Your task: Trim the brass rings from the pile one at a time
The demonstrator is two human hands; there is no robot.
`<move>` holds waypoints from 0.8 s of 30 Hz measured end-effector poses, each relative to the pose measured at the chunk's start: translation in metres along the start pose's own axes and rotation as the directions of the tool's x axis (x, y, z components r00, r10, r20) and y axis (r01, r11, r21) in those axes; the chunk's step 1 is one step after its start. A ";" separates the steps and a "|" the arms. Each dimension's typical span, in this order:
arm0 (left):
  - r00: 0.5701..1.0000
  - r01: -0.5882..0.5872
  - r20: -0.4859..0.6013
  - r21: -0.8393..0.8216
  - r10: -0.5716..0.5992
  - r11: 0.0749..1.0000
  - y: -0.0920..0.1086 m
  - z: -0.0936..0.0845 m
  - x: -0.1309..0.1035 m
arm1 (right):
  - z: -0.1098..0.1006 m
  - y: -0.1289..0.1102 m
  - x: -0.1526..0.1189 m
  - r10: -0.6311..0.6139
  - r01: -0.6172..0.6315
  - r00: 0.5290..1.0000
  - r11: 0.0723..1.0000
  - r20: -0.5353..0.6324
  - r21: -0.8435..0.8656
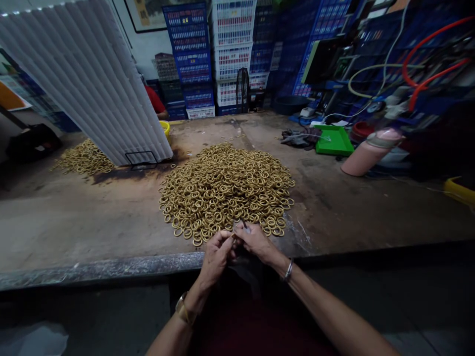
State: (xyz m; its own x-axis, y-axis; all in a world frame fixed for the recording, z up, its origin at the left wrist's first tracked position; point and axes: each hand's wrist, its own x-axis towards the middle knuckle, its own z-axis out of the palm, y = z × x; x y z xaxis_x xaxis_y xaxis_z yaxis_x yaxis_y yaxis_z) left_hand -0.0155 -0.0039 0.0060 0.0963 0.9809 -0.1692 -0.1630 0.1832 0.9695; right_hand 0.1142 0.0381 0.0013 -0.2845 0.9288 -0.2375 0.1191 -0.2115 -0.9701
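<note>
A wide pile of brass-coloured rings (226, 185) lies on the worn table (122, 217). At the pile's near edge, above the table's front edge, my two hands meet. My left hand (218, 254) is closed, thumb and fingers pinched on something small that I cannot make out. Close against it, my right hand (254, 240) is closed too, with a thin dark thing showing between its fingers. A watch is on my left wrist and a metal bracelet on my right.
Left of the pile stands a corrugated white panel (92, 84), with more rings (85, 158) behind it. A person's red sleeve (155, 101) shows past it. Toward the right are a green tray (334, 140), a pink cylinder (371, 153) and hoses. Stacked crates (232, 59) line the back.
</note>
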 end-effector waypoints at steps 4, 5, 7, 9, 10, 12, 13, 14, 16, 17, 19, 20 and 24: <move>0.991 0.125 0.076 -0.179 -0.113 0.976 -0.004 0.000 -0.001 | 0.000 -0.003 0.003 -0.073 0.066 0.995 0.992 -0.063 -0.109; 0.991 0.127 0.072 -0.192 -0.115 0.973 -0.004 0.000 -0.001 | 0.000 -0.004 0.003 -0.098 0.088 0.993 0.987 -0.068 -0.135; 0.992 0.119 0.058 -0.187 -0.110 0.975 -0.005 0.000 -0.001 | 0.000 -0.007 0.002 -0.134 0.121 0.989 0.978 -0.068 -0.168; 0.995 0.100 0.047 -0.168 -0.094 0.981 -0.005 0.000 0.000 | 0.001 -0.009 0.002 -0.151 0.138 0.987 0.974 -0.062 -0.180; 0.996 0.088 0.044 -0.162 -0.082 0.983 -0.005 -0.001 0.000 | 0.001 -0.010 0.001 -0.154 0.141 0.986 0.973 -0.060 -0.184; 0.998 0.061 0.036 -0.161 -0.056 0.985 -0.006 -0.001 -0.001 | 0.001 -0.011 0.001 -0.160 0.147 0.985 0.970 -0.056 -0.194; 0.999 0.046 0.030 -0.163 -0.041 0.986 -0.007 -0.001 -0.001 | 0.001 -0.012 0.000 -0.165 0.152 0.985 0.968 -0.052 -0.199; 0.999 0.031 0.024 -0.168 -0.027 0.985 -0.008 -0.002 -0.001 | 0.001 -0.012 0.000 -0.167 0.154 0.985 0.967 -0.047 -0.204; 1.000 0.007 0.010 -0.184 -0.005 0.983 -0.009 -0.002 -0.001 | 0.000 -0.011 0.000 -0.170 0.154 0.984 0.961 -0.054 -0.229; 1.000 0.000 0.003 -0.190 0.001 0.982 -0.010 -0.002 -0.001 | 0.000 -0.010 0.000 -0.185 0.161 0.981 0.951 -0.066 -0.263; 1.000 -0.002 -0.013 -0.186 -0.001 0.982 -0.010 -0.003 -0.001 | -0.002 -0.008 -0.001 -0.256 0.214 0.965 0.900 -0.063 -0.381; 1.000 -0.003 -0.023 -0.175 -0.001 0.985 -0.009 -0.003 -0.001 | -0.003 -0.007 -0.003 -0.301 0.253 0.953 0.855 -0.036 -0.452; 0.998 -0.047 -0.048 -0.108 0.042 0.993 -0.006 -0.004 -0.001 | -0.004 -0.005 -0.010 -0.368 0.371 0.918 0.672 0.146 -0.641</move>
State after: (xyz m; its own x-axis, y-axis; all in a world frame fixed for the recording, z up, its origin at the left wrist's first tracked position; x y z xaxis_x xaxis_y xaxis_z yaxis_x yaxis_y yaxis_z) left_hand -0.0186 -0.0053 -0.0009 0.0425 0.9897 -0.1366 -0.2724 0.1430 0.9515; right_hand 0.1206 0.0307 0.0085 -0.4442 0.8863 0.1311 0.5840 0.3974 -0.7079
